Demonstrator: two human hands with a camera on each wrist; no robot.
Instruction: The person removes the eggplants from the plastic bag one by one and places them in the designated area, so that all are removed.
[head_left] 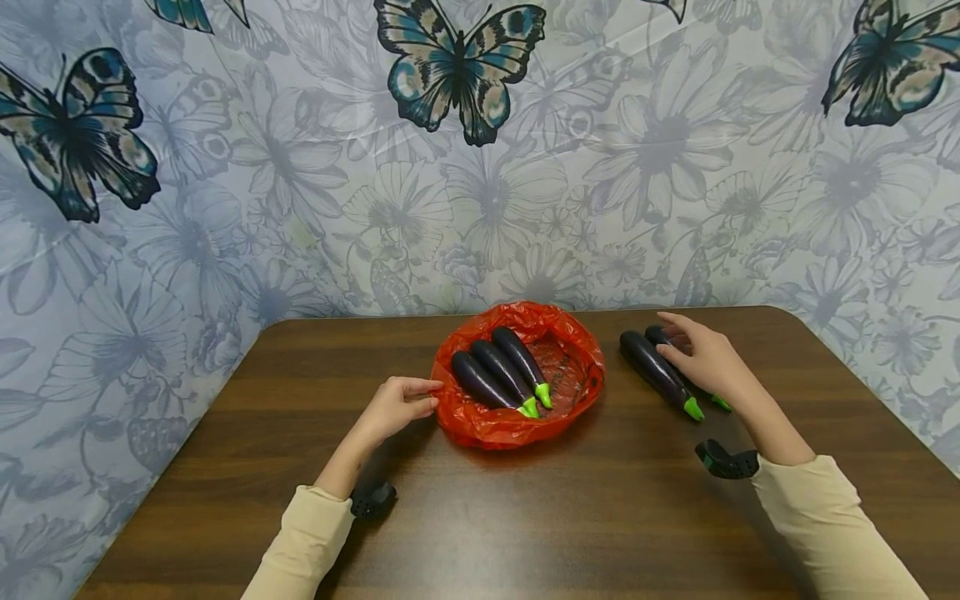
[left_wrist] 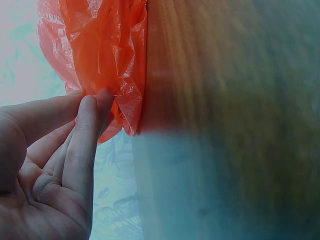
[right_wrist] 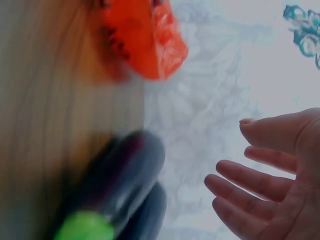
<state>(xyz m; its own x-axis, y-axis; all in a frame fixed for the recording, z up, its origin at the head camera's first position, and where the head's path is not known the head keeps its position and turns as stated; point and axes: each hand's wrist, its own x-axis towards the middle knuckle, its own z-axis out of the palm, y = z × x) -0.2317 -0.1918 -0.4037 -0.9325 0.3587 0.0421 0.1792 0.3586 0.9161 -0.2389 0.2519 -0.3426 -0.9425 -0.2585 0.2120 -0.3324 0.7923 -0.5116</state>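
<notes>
A red plastic bag point(head_left: 480, 435) stands with its top spread wide on the table. Inside it, three dark purple eggplants point(head_left: 491, 372) with bright green stem ends lie side by side on the left. My left hand point(head_left: 393, 407) pinches the bag's left edge between thumb and fingers; the left wrist view shows the red film point(left_wrist: 105, 55) at the fingertips. Two more eggplants point(head_left: 654, 371) lie together to the right of the bag. Above them hovers my right hand point(head_left: 701, 360), partly covering the farther one. In the right wrist view its fingers point(right_wrist: 250, 190) are spread, holding nothing, apart from the eggplants point(right_wrist: 125, 175).
The brown wooden table point(head_left: 525, 533) has its far edge just behind the bag. A wall covering with flowers and butterflies point(head_left: 461, 67) rises behind it. Black devices point(head_left: 373, 500) sit at both wrists, below cream sleeves point(head_left: 300, 542).
</notes>
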